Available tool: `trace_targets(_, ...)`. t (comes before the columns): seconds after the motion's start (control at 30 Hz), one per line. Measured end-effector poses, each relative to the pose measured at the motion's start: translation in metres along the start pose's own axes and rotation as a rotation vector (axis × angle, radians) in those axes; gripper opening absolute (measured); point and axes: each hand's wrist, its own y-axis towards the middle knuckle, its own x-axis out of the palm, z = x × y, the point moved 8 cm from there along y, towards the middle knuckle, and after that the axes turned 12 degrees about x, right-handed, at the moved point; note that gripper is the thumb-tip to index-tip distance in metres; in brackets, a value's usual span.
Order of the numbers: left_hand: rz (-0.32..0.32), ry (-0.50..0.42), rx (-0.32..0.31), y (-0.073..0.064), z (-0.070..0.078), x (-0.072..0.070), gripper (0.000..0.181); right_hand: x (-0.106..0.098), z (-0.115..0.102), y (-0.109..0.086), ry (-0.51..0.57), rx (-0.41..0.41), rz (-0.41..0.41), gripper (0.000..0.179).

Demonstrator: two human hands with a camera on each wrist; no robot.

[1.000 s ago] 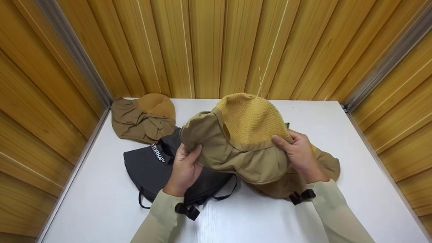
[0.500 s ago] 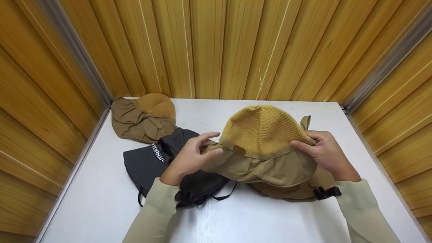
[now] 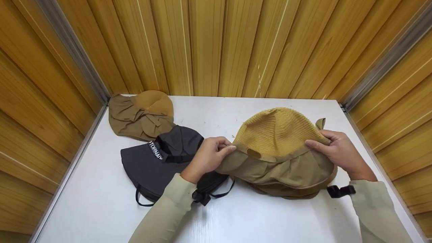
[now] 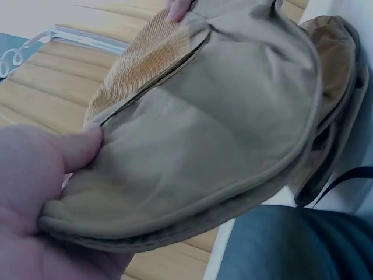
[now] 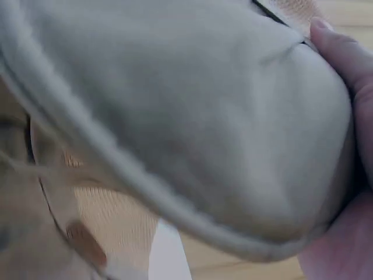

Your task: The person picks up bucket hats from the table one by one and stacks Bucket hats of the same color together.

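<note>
A sun hat [image 3: 275, 135] with a yellow knitted crown, an olive cloth brim and a small brown patch is held up between both hands. My left hand [image 3: 211, 153] pinches it at the left end of the band, thumb on top. At the right end my right hand [image 3: 337, 152] grips it, the thumb lying over the band and the fingers behind. In the left wrist view the brim [image 4: 198, 134] spreads out from the thumb. Beneath the held hat lies a brown hat [image 3: 287, 194], mostly hidden. The right wrist view shows part of that lower hat's knitted crown [image 5: 116, 219].
A black hat [image 3: 152, 175] with white lettering and a cord lies left of centre, partly behind the left wrist. Behind it, a brown and tan hat [image 3: 141, 114] lies at the back left corner of the white table [image 3: 263, 222]. Wood-patterned walls [image 3: 216, 47] enclose three sides.
The held hat has moved right and its brim has turned more level, over the brown hat. My left hand let go of the brim, opened, and now pinches the band's left end.
</note>
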Motion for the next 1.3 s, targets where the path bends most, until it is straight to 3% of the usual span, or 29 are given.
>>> trace_targets(0.13,0.01,0.077,-0.057,0.018,-0.004,0.012,0.021,-0.014,0.022,0.019,-0.108,0.022,0.005,0.025)
trace_targets(0.37,-0.111,0.101,-0.15,0.044,-0.013,0.053,0.022,-0.025,0.065,0.033,-0.257,0.09,-0.106,0.026)
trace_targets(0.6,-0.207,0.164,-0.238,0.043,-0.037,0.083,0.023,-0.009,0.105,0.032,-0.293,0.211,-0.254,0.032)
trace_targets(0.73,-0.193,0.216,-0.28,0.041,-0.048,0.09,0.027,-0.001,0.121,0.031,-0.273,0.294,-0.276,0.041)
trace_targets(0.83,-0.173,0.327,-0.315,0.041,-0.051,0.091,0.031,0.006,0.125,0.033,-0.287,0.309,-0.281,0.045)
trace_targets(0.97,-0.147,0.53,-0.305,0.043,-0.043,0.092,0.028,0.012,0.122,0.038,-0.375,0.282,-0.258,0.044)
trace_targets(1.07,-0.113,0.646,-0.254,0.042,-0.036,0.093,0.027,0.015,0.118,0.039,-0.45,0.275,-0.223,0.043)
trace_targets(1.17,-0.085,0.695,-0.2,0.039,-0.031,0.095,0.028,0.017,0.115,0.036,-0.505,0.29,-0.174,0.044)
trace_targets(1.3,-0.065,0.683,-0.135,0.034,-0.024,0.094,0.026,0.018,0.107,0.029,-0.527,0.344,-0.099,0.053)
